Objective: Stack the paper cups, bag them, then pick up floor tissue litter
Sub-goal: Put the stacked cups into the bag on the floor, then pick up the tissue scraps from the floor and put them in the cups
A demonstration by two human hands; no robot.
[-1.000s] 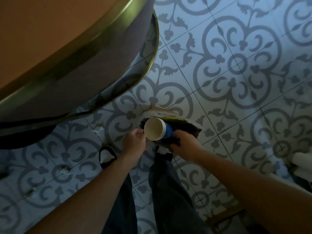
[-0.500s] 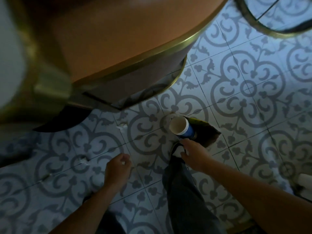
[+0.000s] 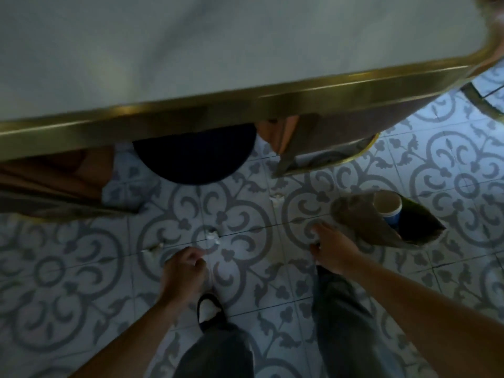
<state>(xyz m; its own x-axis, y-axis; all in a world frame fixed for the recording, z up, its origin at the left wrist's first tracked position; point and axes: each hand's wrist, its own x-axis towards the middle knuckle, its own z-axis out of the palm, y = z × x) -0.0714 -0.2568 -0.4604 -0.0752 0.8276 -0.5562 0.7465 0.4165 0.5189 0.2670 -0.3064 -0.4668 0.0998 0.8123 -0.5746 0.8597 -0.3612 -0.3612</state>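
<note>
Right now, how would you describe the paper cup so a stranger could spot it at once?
Start at the gold-rimmed table across the top, then drop to the patterned floor tiles on the right. There a dark bag, held at its edge by the right hand, lies open. The paper cup pokes from its mouth: the only round thing with a pale inside and a blue wall.

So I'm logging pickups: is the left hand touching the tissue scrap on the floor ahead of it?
Apart. The head view shows patterned tile between the left hand and the tissue scrap.
</note>
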